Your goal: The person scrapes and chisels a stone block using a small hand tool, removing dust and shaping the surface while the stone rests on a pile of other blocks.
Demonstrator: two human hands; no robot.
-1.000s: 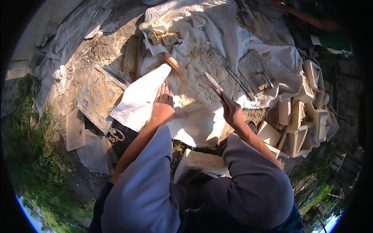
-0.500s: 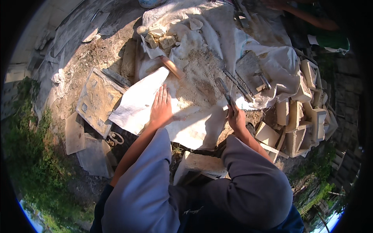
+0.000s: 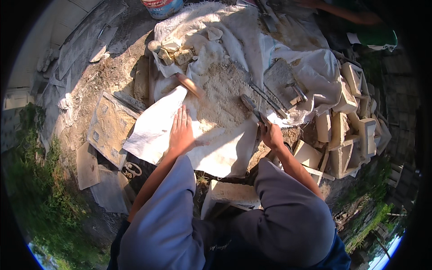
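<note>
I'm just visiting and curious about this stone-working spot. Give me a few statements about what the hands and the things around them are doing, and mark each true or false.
1. The left hand lies flat, palm down, on the pale stone slab. True.
2. The right hand is empty. False: it grips a long metal tool that points up toward the pile of stone dust.
3. A wooden handle lies just beyond the left hand's fingertips. True.
4. Cut stone blocks are stacked on the person's left. False: they are stacked on the right.
5. The slab rests on white cloth. True.
</note>
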